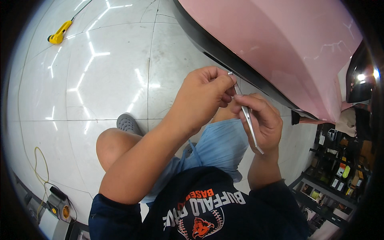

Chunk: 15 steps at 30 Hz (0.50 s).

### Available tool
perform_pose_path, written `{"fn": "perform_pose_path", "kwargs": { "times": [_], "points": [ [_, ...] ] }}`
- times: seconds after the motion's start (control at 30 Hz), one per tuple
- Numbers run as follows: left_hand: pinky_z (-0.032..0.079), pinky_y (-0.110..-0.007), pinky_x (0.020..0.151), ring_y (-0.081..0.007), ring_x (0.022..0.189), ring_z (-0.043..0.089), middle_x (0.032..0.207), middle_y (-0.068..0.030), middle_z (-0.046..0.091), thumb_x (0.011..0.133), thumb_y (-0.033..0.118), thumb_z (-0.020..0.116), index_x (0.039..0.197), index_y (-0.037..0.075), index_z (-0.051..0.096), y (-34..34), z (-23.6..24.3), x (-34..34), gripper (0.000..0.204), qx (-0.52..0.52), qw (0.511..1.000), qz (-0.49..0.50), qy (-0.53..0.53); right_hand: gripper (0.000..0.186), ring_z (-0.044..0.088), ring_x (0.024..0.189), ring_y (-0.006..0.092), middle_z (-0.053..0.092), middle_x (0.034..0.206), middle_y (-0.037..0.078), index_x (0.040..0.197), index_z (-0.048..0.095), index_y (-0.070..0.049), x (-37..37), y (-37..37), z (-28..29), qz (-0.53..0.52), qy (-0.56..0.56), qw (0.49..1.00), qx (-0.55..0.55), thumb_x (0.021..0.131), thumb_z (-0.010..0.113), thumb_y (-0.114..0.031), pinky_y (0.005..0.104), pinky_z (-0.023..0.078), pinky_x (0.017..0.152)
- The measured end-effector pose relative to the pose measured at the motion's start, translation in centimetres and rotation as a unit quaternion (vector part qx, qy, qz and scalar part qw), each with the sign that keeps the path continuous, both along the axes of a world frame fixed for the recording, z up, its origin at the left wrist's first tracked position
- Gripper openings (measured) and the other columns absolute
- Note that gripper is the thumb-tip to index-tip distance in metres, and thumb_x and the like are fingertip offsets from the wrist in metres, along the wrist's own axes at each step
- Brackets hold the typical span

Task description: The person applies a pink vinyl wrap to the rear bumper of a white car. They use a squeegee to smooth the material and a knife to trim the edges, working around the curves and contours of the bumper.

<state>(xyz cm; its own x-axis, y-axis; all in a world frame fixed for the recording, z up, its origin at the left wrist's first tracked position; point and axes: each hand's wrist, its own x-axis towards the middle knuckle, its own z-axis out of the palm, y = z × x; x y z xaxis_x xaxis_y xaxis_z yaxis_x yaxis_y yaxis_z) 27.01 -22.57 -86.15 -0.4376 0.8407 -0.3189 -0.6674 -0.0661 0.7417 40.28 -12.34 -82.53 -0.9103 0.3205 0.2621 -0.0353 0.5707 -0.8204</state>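
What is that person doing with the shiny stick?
A person is crouching on a glossy white tiled floor beside a pink car panel with a black edge. The right hand holds a thin silver tool, like a slim knife. The left hand pinches the tool's upper tip with its fingers. Both hands are close to the panel's lower edge. A yellow tool lies farther off on the floor.

a yellow tool (59, 33) with a cord lies far off on the glossy white tiled floor (112, 80), which mirrors strip lights. a grey clog (128, 123) rests on the tiles. low at the left sit a coiled yellow hose (39, 168) and a small machine (59, 205). dark shelves (338, 176) of small items stand at the right.
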Motion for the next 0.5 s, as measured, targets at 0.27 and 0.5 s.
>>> {"fn": "perform_pose_path", "kwargs": {
  "times": [0.27, 0.5],
  "points": [
    [0.047, -0.024, 0.074, -0.0111, 0.082, 0.06, 0.089, -0.0066, 0.065, 0.091, 0.012, 0.058, 0.107, -0.002, 0.062, 0.3, 0.6, 0.2, 0.021, -0.059, 0.938, 0.136, 0.312, 0.021, 0.058, 0.066, 0.011, 0.061, 0.078, 0.01, 0.106, 0.061, 0.004, -0.7, -0.2, -3.1, -0.104, -0.077, 0.991, -0.032, 0.093, 0.048, -0.006, 0.0243, 0.046, 0.058],
    [0.048, -0.026, 0.078, -0.0122, 0.086, 0.061, 0.093, -0.0078, 0.066, 0.092, 0.012, 0.058, 0.107, -0.002, 0.062, 0.7, 0.0, 0.5, 0.021, -0.056, 0.916, 0.167, 0.359, 0.022, 0.052, 0.057, 0.007, 0.056, 0.071, 0.003, 0.108, 0.06, 0.003, -1.3, -0.8, -3.4, -0.137, -0.088, 0.962, -0.219, 0.098, 0.045, -0.01, 0.0222, 0.043, 0.051]
  ]
}}
